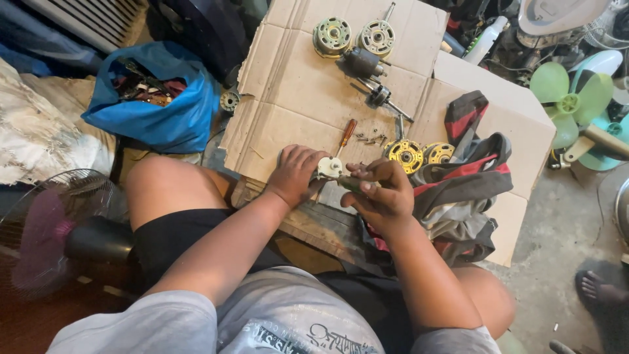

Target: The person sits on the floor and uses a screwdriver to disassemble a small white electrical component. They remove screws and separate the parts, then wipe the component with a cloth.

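Note:
My left hand (296,174) presses a small pale round part (329,168) down at the near edge of the flattened cardboard (295,98). My right hand (381,193) grips a tool with a green handle (354,184) whose tip meets that part. Just beyond lie an orange-handled screwdriver (346,134) and several loose screws (370,139). Two yellow motor housings (406,155) sit to the right of my hands.
Farther back on the cardboard lie two round motor end caps (332,36), a rotor with shaft (380,96) and a dark motor body (360,62). A striped cloth (468,177), blue tool bag (160,105), caged fan (56,229), green fan blade (570,101) and another person's foot (599,288) surround me.

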